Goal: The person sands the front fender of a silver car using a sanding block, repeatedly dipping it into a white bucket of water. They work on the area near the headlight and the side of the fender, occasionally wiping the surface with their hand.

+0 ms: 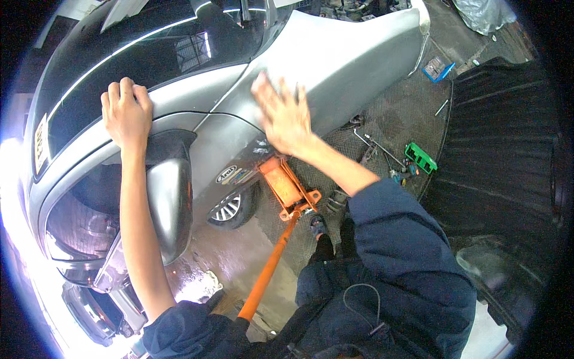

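A silver car fills the upper left, its windshield [161, 60] dark. My left hand [127, 113] rests on the car's windshield pillar [86, 143], above the side mirror [169, 203]. Its fingers are curled, and whatever lies under them is hidden. Over the rear end of the silver fender [335, 54] is my right hand [284, 113], palm down with fingers spread and tips smeared by motion. It holds nothing; whether it touches the metal I cannot tell. Below it, an orange floor jack [284, 185] reaches to the car's lower side.
The jack's orange handle [269, 272] slants toward my body. A wheel [230, 209] lies beside the jack. On the right, the floor holds a green tray [420, 157], several hand tools and a blue box [439, 69]. A large black ribbed sheet [502, 155] stretches along the right side.
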Demonstrator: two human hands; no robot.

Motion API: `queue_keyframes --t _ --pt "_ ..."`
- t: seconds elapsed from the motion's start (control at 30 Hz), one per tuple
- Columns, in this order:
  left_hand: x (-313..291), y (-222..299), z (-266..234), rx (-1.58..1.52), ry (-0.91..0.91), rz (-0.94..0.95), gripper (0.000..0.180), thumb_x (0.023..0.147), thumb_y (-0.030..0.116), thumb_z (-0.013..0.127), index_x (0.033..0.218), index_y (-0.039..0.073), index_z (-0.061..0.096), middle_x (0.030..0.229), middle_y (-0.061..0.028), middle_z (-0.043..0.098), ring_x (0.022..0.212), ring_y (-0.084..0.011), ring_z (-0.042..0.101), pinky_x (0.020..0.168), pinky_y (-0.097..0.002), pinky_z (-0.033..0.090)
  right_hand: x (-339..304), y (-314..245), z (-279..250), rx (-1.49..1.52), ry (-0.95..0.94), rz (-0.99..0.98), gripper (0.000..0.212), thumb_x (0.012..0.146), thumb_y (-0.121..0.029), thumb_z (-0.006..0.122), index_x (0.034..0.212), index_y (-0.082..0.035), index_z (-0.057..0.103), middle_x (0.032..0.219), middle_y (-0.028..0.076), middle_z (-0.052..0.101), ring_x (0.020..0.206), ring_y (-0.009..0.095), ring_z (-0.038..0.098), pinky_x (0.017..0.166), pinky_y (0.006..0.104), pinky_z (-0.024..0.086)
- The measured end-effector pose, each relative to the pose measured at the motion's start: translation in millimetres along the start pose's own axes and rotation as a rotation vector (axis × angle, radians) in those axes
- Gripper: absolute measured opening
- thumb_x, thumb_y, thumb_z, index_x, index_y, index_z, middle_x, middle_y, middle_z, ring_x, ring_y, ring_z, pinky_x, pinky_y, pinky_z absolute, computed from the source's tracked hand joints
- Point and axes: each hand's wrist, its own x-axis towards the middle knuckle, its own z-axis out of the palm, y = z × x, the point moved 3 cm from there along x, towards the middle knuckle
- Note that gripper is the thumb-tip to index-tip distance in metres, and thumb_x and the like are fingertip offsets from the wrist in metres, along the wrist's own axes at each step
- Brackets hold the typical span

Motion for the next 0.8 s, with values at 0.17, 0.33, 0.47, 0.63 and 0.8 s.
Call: queue_keyframes --t 0.17,0.33,0.47,0.63,0.8 --pt "2 2 -2 0.023 0.001 0.009 0.012 0.09 0.02 0.06 0.09 0.009 0.067 0.092 -0.0096 0.064 0.089 -0.032 0.062 0.078 -0.0454 0.052 62 63 -29 -0.124 0.294 0.207 0.046 0.104 -0.033 0.044 0.149 -0.028 0.053 0.156 0.0 0.05 0.148 0.04 0.035 0.117 0.0719 0.016" --pt "3 1 -3 0.012 0.012 0.01 0.012 0.089 0.019 0.061 0.089 0.008 0.065 0.091 -0.0095 0.063 0.088 -0.0318 0.061 0.078 -0.0455 0.052 2 0 13 0.023 0.231 -0.095 0.044 0.098 -0.031 0.055 0.141 -0.022 0.061 0.149 0.007 0.056 0.141 0.034 0.048 0.115 0.0688 0.023" --pt "1 6 0 0.009 0.006 -0.001 0.012 0.09 0.019 0.061 0.088 0.008 0.065 0.091 -0.0104 0.063 0.088 -0.0323 0.06 0.078 -0.0454 0.051 65 73 -21 -0.096 0.347 0.205 0.046 0.099 -0.031 0.053 0.142 -0.016 0.059 0.153 0.005 0.053 0.146 0.037 0.039 0.115 0.0722 0.022" --pt "2 -4 -9 0.018 0.005 0.007 0.011 0.089 0.018 0.061 0.091 0.007 0.064 0.092 -0.0117 0.062 0.089 -0.0337 0.06 0.078 -0.0466 0.05 28 19 3 0.041 0.194 0.154 0.061 0.101 -0.044 0.05 0.155 -0.015 0.042 0.163 0.009 0.039 0.15 0.037 0.032 0.119 0.0672 0.019" --pt "3 9 -1 -0.02 -0.005 0.012 0.011 0.09 0.017 0.06 0.091 0.007 0.063 0.093 -0.0121 0.062 0.089 -0.0343 0.059 0.077 -0.0474 0.05 53 90 -25 -0.193 0.184 0.226 0.064 0.102 -0.047 0.049 0.159 -0.021 0.037 0.166 0.002 0.034 0.152 0.042 0.025 0.12 0.0686 0.014"
